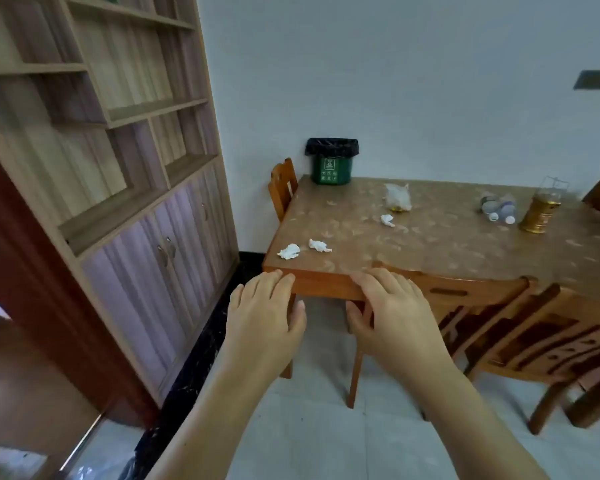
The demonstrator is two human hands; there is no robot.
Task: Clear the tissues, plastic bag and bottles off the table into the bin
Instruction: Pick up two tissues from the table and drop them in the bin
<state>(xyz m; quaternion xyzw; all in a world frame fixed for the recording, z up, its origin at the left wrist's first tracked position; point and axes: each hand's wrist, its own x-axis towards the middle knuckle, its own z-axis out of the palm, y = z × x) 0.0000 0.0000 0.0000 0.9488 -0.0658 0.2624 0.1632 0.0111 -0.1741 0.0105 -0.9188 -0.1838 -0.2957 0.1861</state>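
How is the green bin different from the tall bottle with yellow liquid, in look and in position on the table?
The green bin is opaque and lined with a black bag; the tall bottle is clear, showing amber liquid inside. The green bin stands at the far left corner of the table, against the wall, while the tall bottle stands far to the right. Both stand upright on the table.

A tall wooden shelf unit (94, 140) with lilac cupboard doors (160, 258) fills the left wall; wooden chairs (499, 327) stand tucked at the desk's near edge, another chair (282, 188) at its far left corner
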